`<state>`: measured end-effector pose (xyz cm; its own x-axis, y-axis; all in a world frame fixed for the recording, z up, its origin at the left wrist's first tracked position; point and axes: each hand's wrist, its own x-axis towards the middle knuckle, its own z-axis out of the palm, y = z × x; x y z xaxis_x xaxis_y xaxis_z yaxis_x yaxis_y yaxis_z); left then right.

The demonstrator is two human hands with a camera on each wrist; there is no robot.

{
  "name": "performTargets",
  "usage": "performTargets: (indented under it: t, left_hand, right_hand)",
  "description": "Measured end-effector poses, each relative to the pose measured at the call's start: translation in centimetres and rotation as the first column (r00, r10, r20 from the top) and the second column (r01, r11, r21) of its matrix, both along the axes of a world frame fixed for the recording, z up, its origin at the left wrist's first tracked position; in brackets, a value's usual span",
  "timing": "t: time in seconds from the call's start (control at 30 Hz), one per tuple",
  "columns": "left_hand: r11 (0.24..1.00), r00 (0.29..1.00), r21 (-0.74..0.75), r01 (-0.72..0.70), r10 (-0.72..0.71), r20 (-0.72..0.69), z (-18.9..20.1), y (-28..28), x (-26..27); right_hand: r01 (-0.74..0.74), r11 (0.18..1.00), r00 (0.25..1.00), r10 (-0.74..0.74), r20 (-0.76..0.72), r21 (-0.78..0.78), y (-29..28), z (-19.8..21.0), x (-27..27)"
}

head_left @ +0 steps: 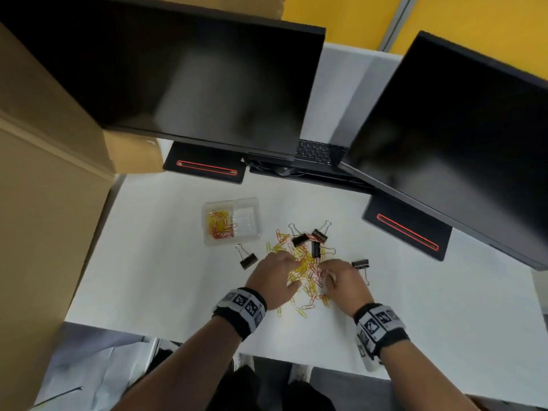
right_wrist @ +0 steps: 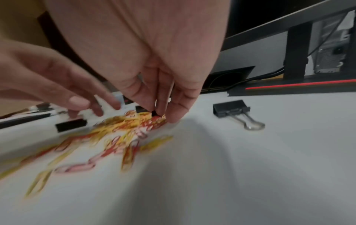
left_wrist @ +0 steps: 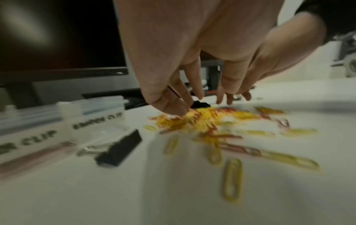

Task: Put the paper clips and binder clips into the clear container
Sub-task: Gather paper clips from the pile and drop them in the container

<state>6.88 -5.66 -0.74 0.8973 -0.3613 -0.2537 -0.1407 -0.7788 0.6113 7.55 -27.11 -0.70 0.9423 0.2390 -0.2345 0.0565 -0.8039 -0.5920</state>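
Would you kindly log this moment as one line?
left hand: on paper clips | right hand: same | container: partly filled | binder clips: on table

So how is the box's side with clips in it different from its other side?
The left compartment of the clear container already holds a little heap of yellow and red paper clips, while the right compartment looks empty, with only clear plastic showing. The left compartment looks colourful; the right compartment looks pale against the white table. Both are see-through and sit side by side in the same container.
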Motion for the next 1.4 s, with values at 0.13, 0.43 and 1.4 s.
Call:
performTargets:
  t: [0.13,0.43,1.4]
  left_hand:
    - [0.970,0.993,0.214,0.112,-0.116,0.008,-1.0,-1.5,-1.1]
    - [0.981,0.999,0.193,0.023,-0.028,0.027,-1.3,0.4,-3.8]
    - [0.867,0.907,-0.268,-0.420,0.389,-0.161,-1.7,-0.8,-1.6]
  right_hand:
    - [-0.213,0.974,0.975,0.216,0.045,-0.079,0.5,-2.1,-1.5]
    - [-0.117,0.993,0.988,0.119,0.101,-0.025,-2.1,-2.1,-3.9]
    - [0.110,0.988,0.989,-0.120,0.082,0.108,-1.0,-0.8,-1.8]
